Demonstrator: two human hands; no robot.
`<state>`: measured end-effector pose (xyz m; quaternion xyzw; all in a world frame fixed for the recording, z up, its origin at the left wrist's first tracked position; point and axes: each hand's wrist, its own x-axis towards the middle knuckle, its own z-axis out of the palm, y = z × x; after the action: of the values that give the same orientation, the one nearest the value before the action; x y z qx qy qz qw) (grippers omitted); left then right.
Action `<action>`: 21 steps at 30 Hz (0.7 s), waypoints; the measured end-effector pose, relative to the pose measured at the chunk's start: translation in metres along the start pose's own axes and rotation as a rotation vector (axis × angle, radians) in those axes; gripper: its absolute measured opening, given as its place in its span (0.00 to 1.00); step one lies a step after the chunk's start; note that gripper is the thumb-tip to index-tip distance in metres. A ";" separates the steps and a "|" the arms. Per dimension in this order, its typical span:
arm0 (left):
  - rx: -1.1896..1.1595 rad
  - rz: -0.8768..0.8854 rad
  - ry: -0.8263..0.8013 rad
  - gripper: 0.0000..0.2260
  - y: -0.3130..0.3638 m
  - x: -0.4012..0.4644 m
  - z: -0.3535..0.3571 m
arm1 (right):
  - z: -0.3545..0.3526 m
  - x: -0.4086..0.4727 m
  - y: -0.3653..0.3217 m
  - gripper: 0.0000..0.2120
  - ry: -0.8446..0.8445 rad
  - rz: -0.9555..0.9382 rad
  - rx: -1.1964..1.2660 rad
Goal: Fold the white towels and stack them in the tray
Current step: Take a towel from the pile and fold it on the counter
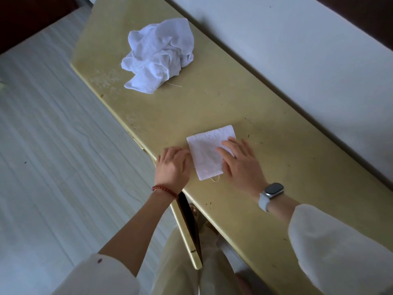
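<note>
- Towel work is under way at lower centre of the frame: a folded towel [209, 155], a small white square, lies flat on the yellow table [265, 167], close to the table's near edge.
- Her right hand [241, 161] lies flat on the right part of that square, fingers straight and spread, pressing rather than gripping; I judge this pins the layers so the fold keeps its crease.
- Her left hand [173, 165] sits at the square's left edge, fingers bent downward. It seems to be tidying or pinching that edge, but whether it actually grips cloth I cannot tell.
- A loose thread [215, 179] trails from the square's lower edge.
- More work waits: a crumpled pile of towels [158, 54] sits at upper centre, well apart from the folded one.
- No tray shows anywhere in view, so the stacking spot is out of sight.
- Edges matter here: the left hand is right at the table's rim, with pale floor [53, 145] below to the left, so a careless slide that way could drop the towel.
- Bare tabletop stretches between the square and the pile, and to the right up to the wall [308, 60], giving open room to spread the next towel.
</note>
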<state>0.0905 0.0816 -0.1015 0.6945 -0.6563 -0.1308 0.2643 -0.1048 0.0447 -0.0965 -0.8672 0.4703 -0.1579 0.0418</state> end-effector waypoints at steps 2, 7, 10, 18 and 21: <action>0.070 0.013 -0.031 0.14 -0.009 0.005 0.003 | 0.011 0.013 -0.013 0.20 -0.080 0.017 -0.011; 0.204 0.155 -0.102 0.14 -0.029 0.017 0.009 | 0.035 0.028 -0.020 0.24 -0.247 0.048 -0.078; 0.262 0.160 -0.154 0.14 -0.034 0.026 0.012 | 0.041 0.026 -0.019 0.25 -0.298 0.029 -0.132; 0.258 0.027 -0.079 0.14 -0.036 0.026 0.010 | 0.037 0.026 -0.020 0.25 -0.342 -0.001 -0.202; 0.192 0.057 0.001 0.14 -0.028 0.027 0.007 | 0.039 0.026 -0.021 0.26 -0.343 0.039 -0.188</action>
<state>0.1135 0.0538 -0.1176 0.6977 -0.6852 -0.0593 0.2005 -0.0628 0.0315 -0.1222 -0.8721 0.4859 0.0375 0.0432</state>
